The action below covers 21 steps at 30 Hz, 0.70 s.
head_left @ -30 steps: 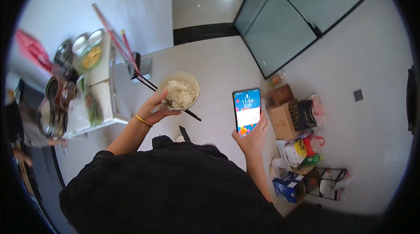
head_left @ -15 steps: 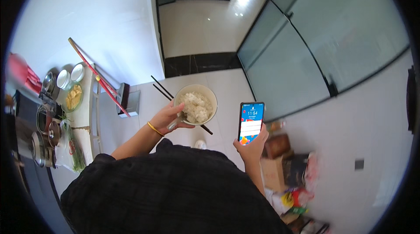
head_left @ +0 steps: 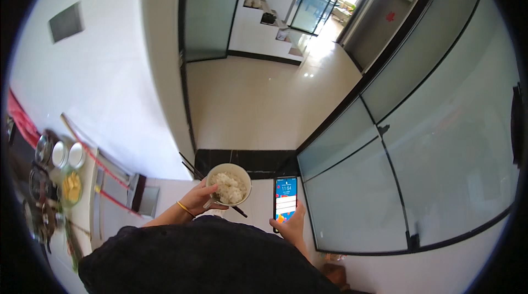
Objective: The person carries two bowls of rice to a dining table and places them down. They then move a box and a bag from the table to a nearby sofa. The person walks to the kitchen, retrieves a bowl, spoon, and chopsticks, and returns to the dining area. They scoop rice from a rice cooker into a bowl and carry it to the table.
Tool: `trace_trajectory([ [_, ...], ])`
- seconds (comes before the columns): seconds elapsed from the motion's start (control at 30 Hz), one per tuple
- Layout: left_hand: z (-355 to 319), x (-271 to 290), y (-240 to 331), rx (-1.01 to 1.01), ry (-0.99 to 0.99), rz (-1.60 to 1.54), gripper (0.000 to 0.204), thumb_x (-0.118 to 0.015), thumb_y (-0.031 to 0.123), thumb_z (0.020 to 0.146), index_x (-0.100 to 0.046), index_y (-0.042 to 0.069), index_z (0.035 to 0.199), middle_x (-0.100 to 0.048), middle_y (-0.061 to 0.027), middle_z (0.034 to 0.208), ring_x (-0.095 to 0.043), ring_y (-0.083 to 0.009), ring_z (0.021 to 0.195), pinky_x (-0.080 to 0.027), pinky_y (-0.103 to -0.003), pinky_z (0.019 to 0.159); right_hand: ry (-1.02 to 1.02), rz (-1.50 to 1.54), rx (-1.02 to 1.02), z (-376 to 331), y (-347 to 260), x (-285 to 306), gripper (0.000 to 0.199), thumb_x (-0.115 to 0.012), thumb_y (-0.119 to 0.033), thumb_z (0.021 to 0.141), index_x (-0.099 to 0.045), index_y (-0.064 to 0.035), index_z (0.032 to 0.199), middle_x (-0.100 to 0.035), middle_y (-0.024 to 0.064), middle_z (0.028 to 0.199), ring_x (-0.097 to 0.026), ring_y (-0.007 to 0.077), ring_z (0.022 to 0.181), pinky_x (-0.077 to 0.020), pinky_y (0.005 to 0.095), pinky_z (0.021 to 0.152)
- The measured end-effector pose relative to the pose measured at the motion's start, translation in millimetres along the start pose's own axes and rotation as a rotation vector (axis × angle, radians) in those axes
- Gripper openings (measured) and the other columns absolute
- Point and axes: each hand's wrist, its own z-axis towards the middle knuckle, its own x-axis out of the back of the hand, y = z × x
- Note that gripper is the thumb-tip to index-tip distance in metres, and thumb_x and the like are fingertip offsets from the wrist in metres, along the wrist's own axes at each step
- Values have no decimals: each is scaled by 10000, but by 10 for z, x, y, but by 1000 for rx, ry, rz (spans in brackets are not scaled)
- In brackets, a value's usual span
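Note:
A pale bowl [head_left: 248, 189] of white rice [head_left: 230, 187] rests in my left hand [head_left: 199, 198], the thumb over its rim and the other fingers beneath. A pair of dark chopsticks [head_left: 240, 212] runs under the bowl in that same hand, their far ends showing past its upper left side. A spoon handle [head_left: 208, 204] juts out by the thumb, the rest of it hidden. To the right, my right hand [head_left: 290, 223] is closed around a smartphone [head_left: 285, 198] with its screen lit and facing me.
Ahead, a dark threshold [head_left: 264, 162] crosses an open doorway to a tiled floor [head_left: 242, 101]. Frosted glass door panels [head_left: 352, 200] stand on the right. At left are a counter [head_left: 85, 206] with dishes and pots, a broom [head_left: 113, 200] and a dustpan [head_left: 148, 201].
My view has tilted up and moved toward the doorway, bringing stairs and a far door into sight. Both hands keep their hold and sit lower in the picture.

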Motion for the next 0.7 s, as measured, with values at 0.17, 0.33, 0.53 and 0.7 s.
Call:
trace_trajectory([
  [0.17,1581,-162,783,53,-46,48,512,-604,213,833,-338,141,1265,-450,-104,1221,-510,-303,1083,-505,-500,799,140,-25,-60,1280,317,58,915,-753,-256,483,-293,28,1222,-398,208,1114,-386,367,1055,-346,439,913],
  [0.33,3032,-84,1304,61,15,-70,481,-568,199,858,-325,137,1268,-440,-120,1235,-473,-302,1127,-447,-528,873,269,53,-250,2368,769,-5,908,-763,-225,454,-318,2,1213,-447,203,1080,-408,371,1036,-348,440,908],
  [0.53,4713,194,1922,-18,8,-87,456,-527,233,881,-330,118,1276,-445,-130,1239,-472,-310,1130,-447,-506,878,245,-38,-373,3788,1740,97,946,-793,-244,420,-310,4,1195,-451,202,1068,-404,383,1030,-358,470,888],
  [0.7,5907,252,2767,-186,87,28,452,-526,233,880,-332,127,1275,-443,-136,1238,-491,-326,1103,-476,-510,839,168,5,-296,5795,1918,10,959,-785,-276,422,-305,7,1202,-452,212,1057,-408,379,1020,-348,464,898],
])
